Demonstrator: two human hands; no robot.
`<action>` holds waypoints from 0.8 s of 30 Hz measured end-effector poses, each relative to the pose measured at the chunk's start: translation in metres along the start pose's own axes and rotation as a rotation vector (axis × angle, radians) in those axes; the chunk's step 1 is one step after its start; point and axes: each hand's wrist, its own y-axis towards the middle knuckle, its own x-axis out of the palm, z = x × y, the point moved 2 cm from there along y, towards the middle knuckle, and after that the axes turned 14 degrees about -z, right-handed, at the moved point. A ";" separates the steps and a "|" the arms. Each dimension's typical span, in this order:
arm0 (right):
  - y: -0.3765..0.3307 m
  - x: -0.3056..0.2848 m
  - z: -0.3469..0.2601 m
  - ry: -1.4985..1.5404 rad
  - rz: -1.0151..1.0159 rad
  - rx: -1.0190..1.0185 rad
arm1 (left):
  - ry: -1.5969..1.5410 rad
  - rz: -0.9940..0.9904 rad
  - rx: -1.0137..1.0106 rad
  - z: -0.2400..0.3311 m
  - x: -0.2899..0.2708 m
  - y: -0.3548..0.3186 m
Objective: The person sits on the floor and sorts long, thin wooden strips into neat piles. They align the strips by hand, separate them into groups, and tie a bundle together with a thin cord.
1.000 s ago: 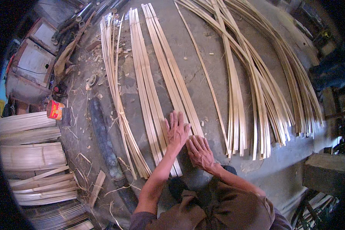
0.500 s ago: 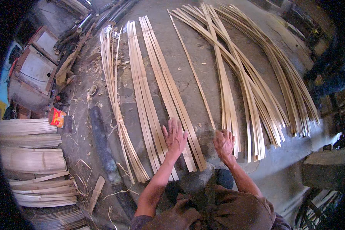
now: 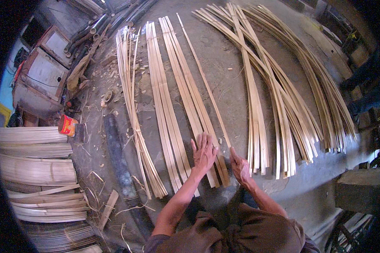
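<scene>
A row of flat bamboo strips [image 3: 185,78] lies on the floor ahead of me. My left hand [image 3: 204,154] rests on its near part, fingers stretched out. Just to the right, my right hand [image 3: 240,168] is closed on the near end of a single long bamboo strip [image 3: 207,82]. That strip slants away close beside the row; its far end is apart from the row. Another row of strips [image 3: 161,101] lies left of my left hand. Farther left is a narrow bundle of strips [image 3: 133,111], gathered together near its lower middle.
Crossing bamboo strips [image 3: 255,122] and a curved bundle [image 3: 310,74] spread out at the right. A dark pole [image 3: 117,156] lies at the left, near a red tin [image 3: 67,125] and stacked strips [image 3: 38,170]. Dark pipes [image 3: 101,25] lie at the far left.
My right hand has moved left, bringing the single strip closer to the row. My left hand stays on the row. The whole view has shifted slightly.
</scene>
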 end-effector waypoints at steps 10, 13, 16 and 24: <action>0.009 0.014 -0.030 0.051 0.093 -0.190 | 0.006 0.041 0.035 0.003 -0.001 -0.005; 0.007 0.018 -0.024 0.051 0.021 -0.141 | -0.003 0.028 0.030 0.004 -0.004 -0.005; 0.003 0.017 -0.030 0.079 0.042 -0.177 | 0.004 0.006 0.036 0.001 -0.004 -0.005; -0.002 0.019 -0.014 0.056 -0.002 -0.157 | 0.012 0.035 0.021 0.001 0.002 -0.004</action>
